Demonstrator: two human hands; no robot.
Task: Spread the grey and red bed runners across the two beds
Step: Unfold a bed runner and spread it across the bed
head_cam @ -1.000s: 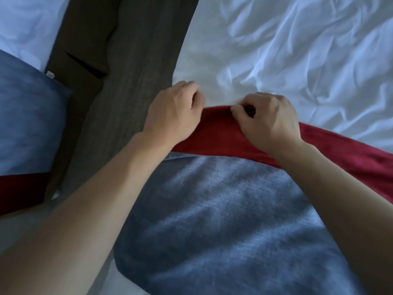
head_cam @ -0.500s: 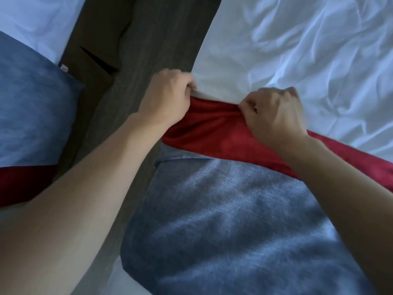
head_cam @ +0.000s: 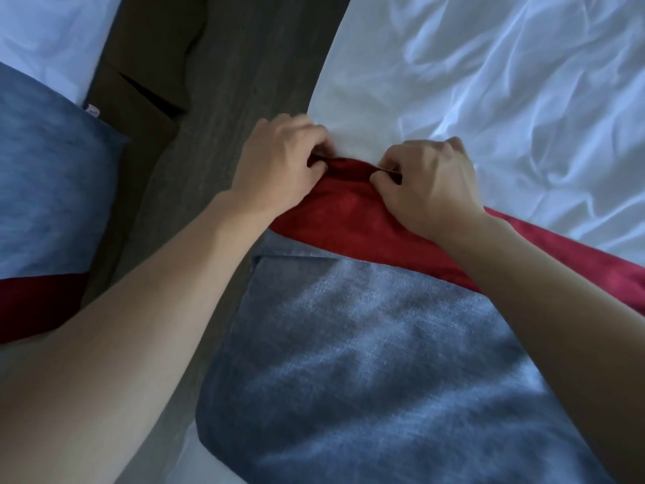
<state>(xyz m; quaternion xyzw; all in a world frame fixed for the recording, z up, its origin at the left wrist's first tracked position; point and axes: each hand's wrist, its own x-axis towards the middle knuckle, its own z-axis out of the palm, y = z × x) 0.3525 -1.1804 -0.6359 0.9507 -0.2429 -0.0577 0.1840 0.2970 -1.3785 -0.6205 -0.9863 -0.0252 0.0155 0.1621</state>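
1. Left hand [head_cam: 275, 165] fingers [head_cam: 316, 148] curled tight, pinching the red band's far edge.
2. Right hand [head_cam: 432, 183] doing the same, fingers clamped on that edge just beside the left.
3. The grey and red bed runner [head_cam: 349, 218] lies across the near bed's white sheet [head_cam: 488, 82], grey part closest to the camera.
4. Past the dark floor gap [head_cam: 223, 82], the second runner [head_cam: 45, 186] sits on the other bed [head_cam: 45, 40].

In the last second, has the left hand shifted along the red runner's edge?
Yes. The left hand has slid along the red runner towards the right hand, away from the white sheet's edge.
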